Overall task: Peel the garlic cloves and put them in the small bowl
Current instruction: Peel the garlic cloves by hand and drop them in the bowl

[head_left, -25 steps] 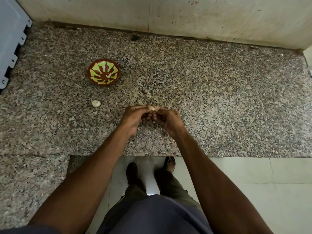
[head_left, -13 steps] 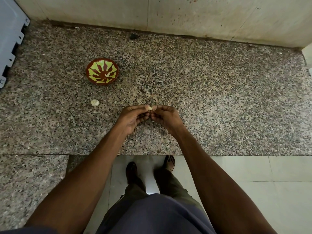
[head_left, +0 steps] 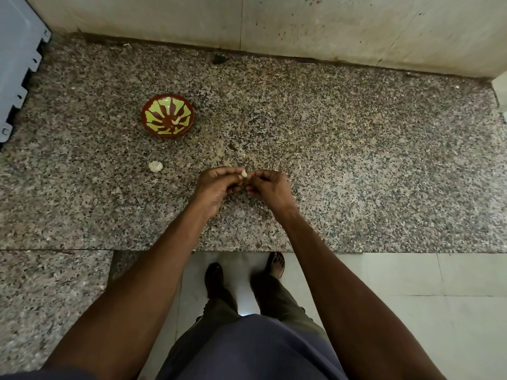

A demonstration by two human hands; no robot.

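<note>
A pale garlic clove [head_left: 243,174] is pinched between the fingertips of my left hand [head_left: 216,185] and my right hand [head_left: 270,187], just above the speckled granite counter [head_left: 356,165]. Both hands have curled fingers meeting at the clove. To the far left stands the small bowl [head_left: 168,115], brown with yellow-green petals, with a peeled clove [head_left: 177,120] lying inside. Another piece of garlic [head_left: 155,166] lies on the counter between the bowl and my left hand.
A grey plastic crate [head_left: 16,67] juts in at the far left edge. A stained wall [head_left: 301,26] backs the counter, with a small dark bit [head_left: 218,59] at its foot. Scraps of peel [head_left: 242,155] lie near my hands. My feet stand on pale floor tiles [head_left: 411,283] below.
Both hands stay together on the clove with only small finger shifts. The view has drifted slightly.
</note>
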